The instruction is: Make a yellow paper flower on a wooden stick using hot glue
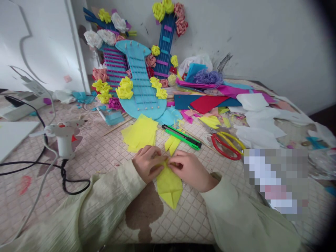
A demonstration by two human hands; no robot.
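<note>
Between my two hands lies a folded piece of yellow crepe paper point(170, 182), its pointed end towards me. My left hand point(149, 162) pinches its far end from the left. From the right, my right hand point(190, 169) pinches the same end, the two sets of fingertips almost meeting. Just beyond my left hand sits a stack of yellow paper sheets point(140, 133). Past my right hand lie a green utility knife point(182, 136) and some cut yellow strips point(172, 143).
Scissors point(228, 145) with red and yellow handles lie to the right. A white hot glue gun point(64, 138) stands at left, its cord looping on the table. Behind, flower-trimmed felt instruments point(140, 77) lean on the wall. White paper scraps point(257, 122) and a blurred patch fill the right.
</note>
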